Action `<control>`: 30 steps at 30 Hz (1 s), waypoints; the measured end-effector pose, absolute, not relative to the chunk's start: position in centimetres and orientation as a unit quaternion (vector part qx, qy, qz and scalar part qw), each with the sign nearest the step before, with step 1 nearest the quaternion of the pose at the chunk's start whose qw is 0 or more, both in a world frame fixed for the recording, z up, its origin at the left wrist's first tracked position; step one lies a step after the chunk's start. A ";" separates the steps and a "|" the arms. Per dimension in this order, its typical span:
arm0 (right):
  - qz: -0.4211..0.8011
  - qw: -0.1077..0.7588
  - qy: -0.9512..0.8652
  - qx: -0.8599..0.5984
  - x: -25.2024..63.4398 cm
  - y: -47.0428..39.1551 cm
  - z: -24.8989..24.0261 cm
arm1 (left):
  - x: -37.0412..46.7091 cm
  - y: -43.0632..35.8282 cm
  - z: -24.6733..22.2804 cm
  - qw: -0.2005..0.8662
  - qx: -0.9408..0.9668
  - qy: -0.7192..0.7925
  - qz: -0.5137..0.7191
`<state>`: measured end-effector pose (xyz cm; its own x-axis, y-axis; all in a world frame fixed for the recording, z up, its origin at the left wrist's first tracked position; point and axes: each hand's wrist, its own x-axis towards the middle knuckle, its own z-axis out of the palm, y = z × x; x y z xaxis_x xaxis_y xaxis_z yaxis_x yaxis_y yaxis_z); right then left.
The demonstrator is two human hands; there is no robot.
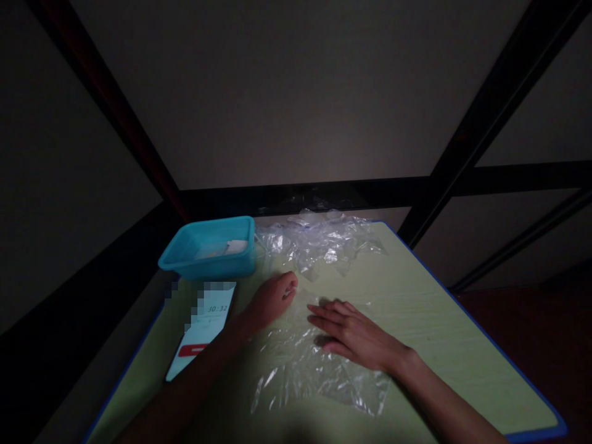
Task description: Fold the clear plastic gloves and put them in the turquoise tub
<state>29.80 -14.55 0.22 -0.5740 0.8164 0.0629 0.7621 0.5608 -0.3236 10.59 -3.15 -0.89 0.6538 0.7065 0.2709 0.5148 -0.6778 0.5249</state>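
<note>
A clear plastic bag [296, 361] lies spread and wrinkled on the table in front of me. My right hand [349, 330] rests on its right part, fingers stretched out to the left and nothing gripped. At the bag's far left side is my left hand [275, 299], its fingers curled closed. Something small and pale shows at those fingertips, possibly the bag's edge, but I cannot make it out. Beyond both hands, a heap of crumpled clear plastic bags [319, 240] lies along the table's far edge.
A blue plastic basket [222, 265] with a white item inside stands at the far left. A phone [203, 333] with a lit timer screen lies by my left forearm. The pale table [444, 345] has a blue edge, and a panelled wall [296, 92] rises behind it.
</note>
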 end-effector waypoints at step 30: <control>0.068 0.183 -0.852 -0.486 31.6 -14.4 0.9 | 9.5 -7.0 -3.3 0.151 0.884 0.293 0.332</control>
<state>31.59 -14.36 0.91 -0.4601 0.8532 0.2456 0.8033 0.5178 -0.2943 9.46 -6.96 -3.26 0.6076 0.6189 0.4978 0.4180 -0.7821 0.4622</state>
